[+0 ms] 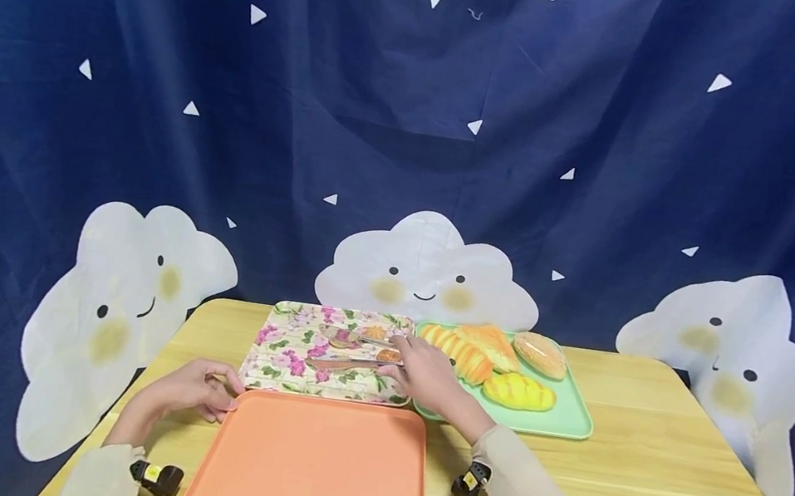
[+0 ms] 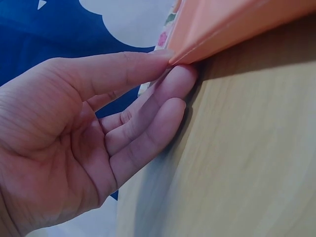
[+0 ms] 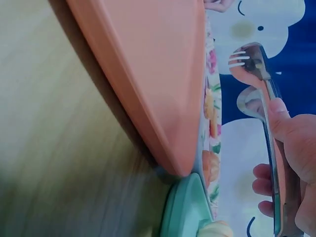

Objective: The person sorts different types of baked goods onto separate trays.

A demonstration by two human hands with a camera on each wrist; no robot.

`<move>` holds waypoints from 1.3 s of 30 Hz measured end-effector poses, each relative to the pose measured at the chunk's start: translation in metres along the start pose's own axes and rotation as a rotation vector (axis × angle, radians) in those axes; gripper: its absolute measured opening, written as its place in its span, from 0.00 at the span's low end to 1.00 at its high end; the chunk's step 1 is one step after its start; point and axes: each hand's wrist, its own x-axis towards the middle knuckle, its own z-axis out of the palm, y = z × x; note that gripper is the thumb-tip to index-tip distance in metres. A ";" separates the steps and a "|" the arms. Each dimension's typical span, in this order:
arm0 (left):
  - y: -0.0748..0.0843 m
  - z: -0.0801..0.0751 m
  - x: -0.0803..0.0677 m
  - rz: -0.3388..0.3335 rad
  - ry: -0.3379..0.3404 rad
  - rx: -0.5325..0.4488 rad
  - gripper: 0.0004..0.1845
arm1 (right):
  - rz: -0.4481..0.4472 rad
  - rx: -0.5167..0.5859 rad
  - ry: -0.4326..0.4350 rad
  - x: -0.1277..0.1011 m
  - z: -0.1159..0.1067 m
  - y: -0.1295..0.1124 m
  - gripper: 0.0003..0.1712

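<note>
tongs lay over the floral tray at the far middle of the wooden table, with the right hand curled round their handle end; the right wrist view showed thumb and fingers wrapped on the metal arms, the fork-like tips pointing away from the hand. grip looked firm, tongs gripped near the hinge end.

left hand sat at the near-left, fingers relaxed and mostly straight, fingertips touching the far-left corner of the orange tray. not wrapped round it, just resting at the rim.

green tray sat to the right of the floral one, touching or just beside it, carrying four bread pieces. orange tray was nearest the person, its far edge just beside the floral tray.

handling guess: tongs looked like thin metal, so light, stiff along the arms, springy at the hinge, smooth and a bit slippery. best hold is mid-handle where squeeze control is good; too close to the hinge costs closing force at the tips. bread looked soft and squashy, so a gentle squeeze across the middle of a piece should do. couldn't tell from these views whether the tips held anything.
</note>
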 end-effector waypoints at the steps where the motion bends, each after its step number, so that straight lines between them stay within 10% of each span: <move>1: 0.001 0.000 0.000 0.000 -0.003 0.002 0.15 | -0.004 -0.002 0.001 -0.001 -0.001 0.000 0.31; 39: 0.003 -0.002 0.000 0.003 -0.039 0.016 0.16 | 0.005 0.110 0.107 -0.115 -0.070 0.062 0.28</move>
